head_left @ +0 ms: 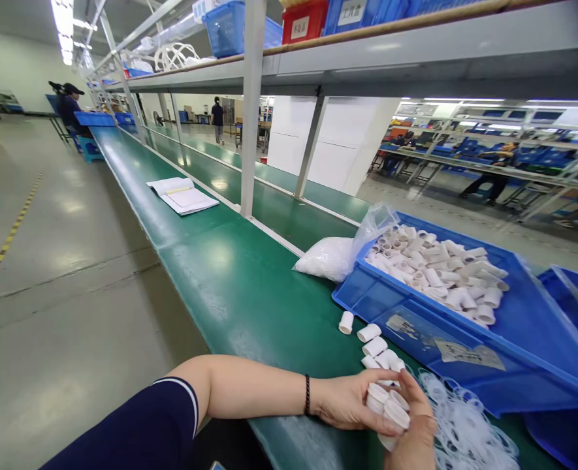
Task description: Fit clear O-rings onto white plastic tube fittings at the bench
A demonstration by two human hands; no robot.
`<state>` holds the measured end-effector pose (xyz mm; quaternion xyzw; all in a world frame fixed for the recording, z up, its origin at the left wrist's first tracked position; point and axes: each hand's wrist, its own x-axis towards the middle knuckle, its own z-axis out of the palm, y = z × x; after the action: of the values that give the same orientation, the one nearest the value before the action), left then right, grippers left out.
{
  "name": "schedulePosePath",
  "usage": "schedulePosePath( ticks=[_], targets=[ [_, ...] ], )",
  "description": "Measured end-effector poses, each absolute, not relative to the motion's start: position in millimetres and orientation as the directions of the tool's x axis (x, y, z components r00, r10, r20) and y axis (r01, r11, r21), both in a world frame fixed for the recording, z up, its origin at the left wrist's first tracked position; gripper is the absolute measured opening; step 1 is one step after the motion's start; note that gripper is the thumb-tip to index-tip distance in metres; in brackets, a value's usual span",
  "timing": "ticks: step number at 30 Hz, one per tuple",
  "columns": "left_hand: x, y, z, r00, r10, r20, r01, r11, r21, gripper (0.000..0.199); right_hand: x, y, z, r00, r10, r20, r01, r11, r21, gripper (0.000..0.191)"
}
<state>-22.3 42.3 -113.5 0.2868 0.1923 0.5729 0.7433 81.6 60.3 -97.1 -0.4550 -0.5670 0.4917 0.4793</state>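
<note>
Near the bottom right, my left hand and my right hand meet around several short white plastic tubes. The fingers of both hands wrap round the tubes from either side. Just beyond my fingers, several loose white tubes lie on the green bench. A pile of thin translucent rings lies to the right of my right hand. Behind it is a blue bin holding many white tubes.
A plastic bag of white pieces leans against the bin's left end. Farther along the bench lies an open notebook. A metal post and an overhead shelf stand behind. Other people are in the distance.
</note>
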Motion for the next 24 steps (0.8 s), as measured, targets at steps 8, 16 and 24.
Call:
schedulePosePath(
  ticks=[8, 16, 24],
  targets=[
    [-21.6, 28.4, -86.6, 0.159, 0.971, -0.18, -0.778, 0.235, 0.583, 0.059, 85.8, 54.0, -93.0, -0.245, 0.751, 0.613, 0.465, 0.646, -0.606, 0.067],
    [-43.9, 40.8, -72.3, -0.04, 0.975, -0.22, -0.811, 0.097, 0.577, 0.037, 77.4, 44.3, -82.8, -0.393, 0.628, 0.672, 0.494, 0.76, -0.422, 0.035],
    [-39.4, 44.8, -69.3, 0.039, 0.958, -0.283, -0.842, 0.184, 0.507, 0.013, 77.7, 61.0, -92.1, -0.462, 0.686, 0.562, 0.528, 0.722, -0.446, 0.031]
  ],
)
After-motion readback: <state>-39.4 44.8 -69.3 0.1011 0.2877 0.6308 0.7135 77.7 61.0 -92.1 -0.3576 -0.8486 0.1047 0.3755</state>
